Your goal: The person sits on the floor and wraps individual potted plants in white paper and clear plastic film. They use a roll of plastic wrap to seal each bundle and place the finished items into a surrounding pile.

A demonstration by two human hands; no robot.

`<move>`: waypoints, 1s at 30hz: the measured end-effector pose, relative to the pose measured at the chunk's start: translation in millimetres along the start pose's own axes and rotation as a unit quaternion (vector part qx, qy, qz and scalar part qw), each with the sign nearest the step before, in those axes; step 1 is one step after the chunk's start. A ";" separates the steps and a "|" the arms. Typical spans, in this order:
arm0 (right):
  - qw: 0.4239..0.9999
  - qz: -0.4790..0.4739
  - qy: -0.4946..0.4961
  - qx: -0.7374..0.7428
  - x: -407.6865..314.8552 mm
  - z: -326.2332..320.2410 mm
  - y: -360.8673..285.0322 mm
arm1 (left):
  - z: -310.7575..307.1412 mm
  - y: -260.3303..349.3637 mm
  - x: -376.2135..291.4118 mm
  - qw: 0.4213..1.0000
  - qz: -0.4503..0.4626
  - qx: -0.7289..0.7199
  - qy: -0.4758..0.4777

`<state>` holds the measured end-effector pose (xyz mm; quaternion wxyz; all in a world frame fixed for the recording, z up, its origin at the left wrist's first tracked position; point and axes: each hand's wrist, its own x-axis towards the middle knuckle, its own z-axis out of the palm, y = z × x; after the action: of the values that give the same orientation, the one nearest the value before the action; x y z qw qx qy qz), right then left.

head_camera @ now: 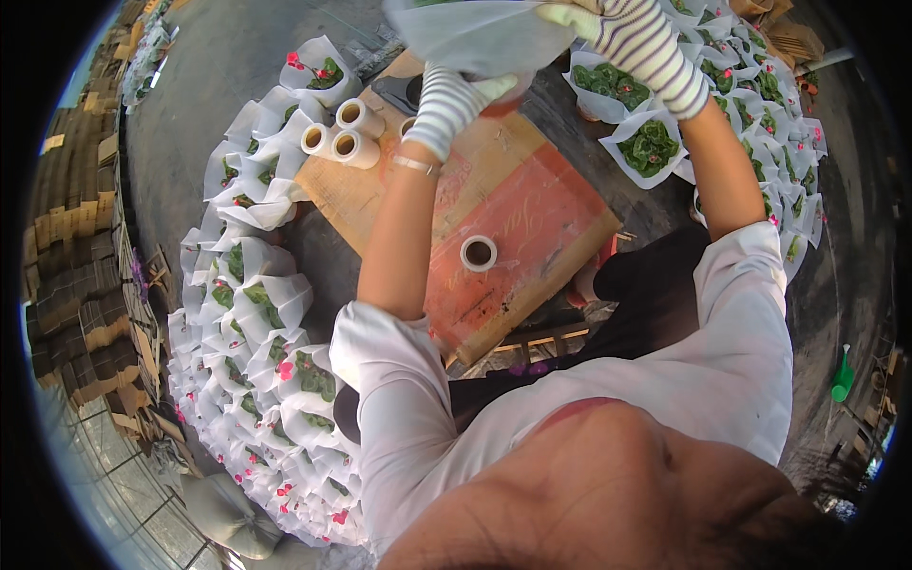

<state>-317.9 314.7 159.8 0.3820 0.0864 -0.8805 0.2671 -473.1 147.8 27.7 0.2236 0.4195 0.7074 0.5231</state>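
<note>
A potted plant in a translucent white wrapping sheet is held up at the top edge of the view, partly cut off. Below the sheet shows part of its reddish pot. My left hand, in a striped knit glove, supports the pot from the left and below. On the other side my right hand, gloved alike, has its fingers at the sheet's edge; whether they pinch it is hard to see. Beneath both hands lies a worn cardboard surface with red print.
Several white tape rolls stand at the cardboard's left corner, and one white roll sits nearer me. Wrapped cyclamen pots crowd the left floor; more wrapped plants fill the right. Cardboard stacks line the far left.
</note>
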 end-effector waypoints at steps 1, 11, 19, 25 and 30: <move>0.992 0.051 -0.094 -0.061 -4.1 5.4 37.6 | 3.4 -3.5 11.2 0.996 -0.005 0.075 0.045; 0.794 0.476 -0.233 -0.297 -188.1 121.5 300.9 | -101.0 60.2 -230.4 0.979 -0.120 0.123 0.110; 0.943 0.311 -0.044 -0.106 -32.3 162.5 202.6 | -128.5 45.4 -315.6 0.876 -0.265 0.108 0.389; 0.904 0.109 -0.405 -0.087 114.7 384.0 107.6 | -116.9 46.4 -319.8 0.934 -0.215 0.157 0.238; 0.825 0.109 -0.521 -0.188 117.6 492.9 144.3 | -130.0 34.8 -334.3 0.955 -0.178 0.049 0.234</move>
<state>-759.7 178.0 -92.6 -0.1561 0.0425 -0.9855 0.0514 -375.6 -197.1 64.9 0.1208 0.1632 0.8279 0.5228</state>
